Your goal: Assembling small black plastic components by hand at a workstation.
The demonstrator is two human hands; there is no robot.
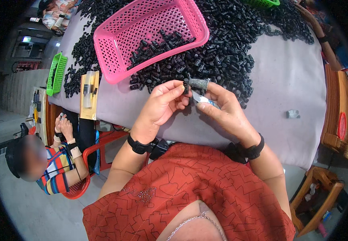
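Observation:
My left hand (pixel 166 100) pinches a small black plastic part (pixel 186 89) between thumb and fingers, just in front of the pile. Closed around a small knife (pixel 201 99), my right hand (pixel 228 110) holds the pale blade right beside that part. A grey speckled sleeve (pixel 198 83) covers the tip of my right index finger. Beyond my hands lies a large heap of similar black parts (pixel 218 64). A pink perforated basket (pixel 119 74) sits tilted on the heap, with several black parts inside.
The grey cloth-covered table (pixel 278 80) holds a short greyish piece (pixel 292 114) at right. Toward the left stand a yellow tray (pixel 95 105) with a clear tube and a green basket (pixel 56 74). A person (pixel 57 164) sits left; other people's arms show at the far corners.

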